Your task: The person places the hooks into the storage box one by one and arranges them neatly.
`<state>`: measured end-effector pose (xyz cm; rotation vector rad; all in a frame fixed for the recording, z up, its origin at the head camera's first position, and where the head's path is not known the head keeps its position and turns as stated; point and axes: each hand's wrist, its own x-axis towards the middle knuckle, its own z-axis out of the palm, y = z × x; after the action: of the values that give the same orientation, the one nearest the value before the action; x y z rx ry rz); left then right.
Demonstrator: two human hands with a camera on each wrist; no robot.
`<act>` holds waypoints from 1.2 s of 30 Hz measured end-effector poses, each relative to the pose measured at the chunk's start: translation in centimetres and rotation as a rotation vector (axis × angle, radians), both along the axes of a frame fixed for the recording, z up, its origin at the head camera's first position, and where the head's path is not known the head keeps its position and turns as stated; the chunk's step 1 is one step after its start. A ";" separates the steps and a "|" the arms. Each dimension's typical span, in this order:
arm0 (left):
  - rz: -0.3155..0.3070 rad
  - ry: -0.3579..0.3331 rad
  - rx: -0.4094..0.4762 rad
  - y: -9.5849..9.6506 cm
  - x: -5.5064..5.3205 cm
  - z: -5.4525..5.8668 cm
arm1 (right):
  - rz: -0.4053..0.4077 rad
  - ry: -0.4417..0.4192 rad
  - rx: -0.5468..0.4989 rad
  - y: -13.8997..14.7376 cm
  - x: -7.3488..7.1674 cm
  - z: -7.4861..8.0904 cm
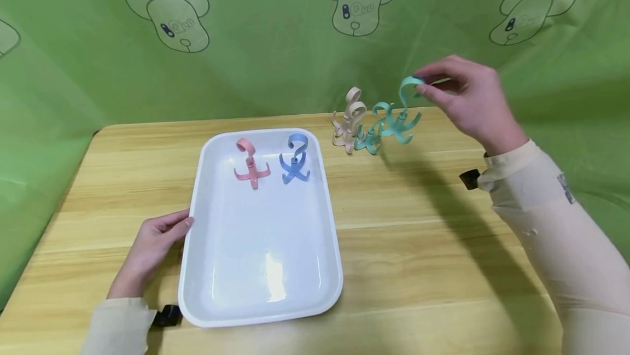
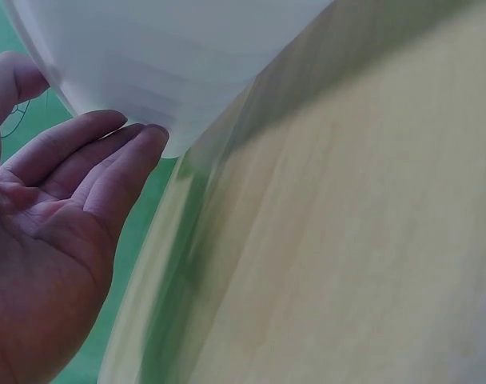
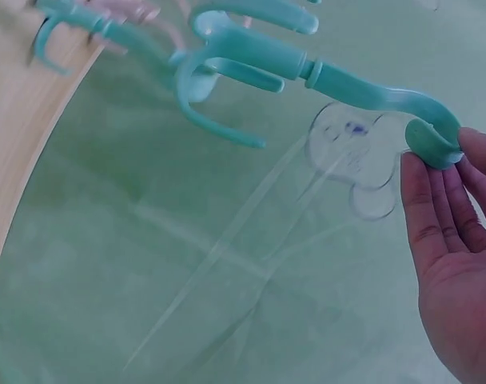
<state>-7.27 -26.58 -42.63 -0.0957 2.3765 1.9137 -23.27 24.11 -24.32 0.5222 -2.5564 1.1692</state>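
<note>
Presently pinching the flat, curled top of a turquoise hook (image 1: 402, 117) between thumb and fingers of the right hand (image 1: 467, 92), beyond the far right corner of the white tray (image 1: 261, 245). Held up off the table (image 1: 403, 267), prongs downmost. Looks smooth, slightly glossy and plastic-like, with a ribbon-flat loop narrowing into a curved stem, then a small collar and a thicker hub ringed by prongs curling back up toward the loop. Gripping the left rim of the tray with the left hand (image 1: 155, 240), thumb at the edge and fingers against the outer wall.

Next outward, just off the tray's far right corner, on the table: a second turquoise hook (image 1: 370, 139), too close to the held one to tell whether touching, and two pale pinkish-beige hooks (image 1: 347, 125) bunched together, nearer the tray. Inside the tray, toward its far end: a pink hook (image 1: 251, 169) at left and a blue hook (image 1: 294, 166) at right, both upright and well apart. Behind the tray, past the table edge: a green cloth (image 1: 275, 70) printed with outlined animal heads.
</note>
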 end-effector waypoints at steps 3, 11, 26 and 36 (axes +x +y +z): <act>-0.003 -0.001 0.000 0.0 0.0 0.0 | 0.066 0.048 0.016 -0.9 0.8 0.0; -0.009 -0.016 0.011 0.2 0.1 0.1 | 0.210 0.117 0.069 -3.1 2.3 -0.1; 0.002 -0.013 0.012 0.0 0.1 -0.1 | 0.461 0.119 0.119 -8.5 3.7 -1.2; 0.001 -0.027 0.008 0.0 0.1 -0.1 | 0.616 0.085 0.031 -12.3 5.7 -0.7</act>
<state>-7.18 -26.59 -42.76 -0.1217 2.3521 1.9096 -17.56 11.83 -25.07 1.4024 -2.4070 1.2434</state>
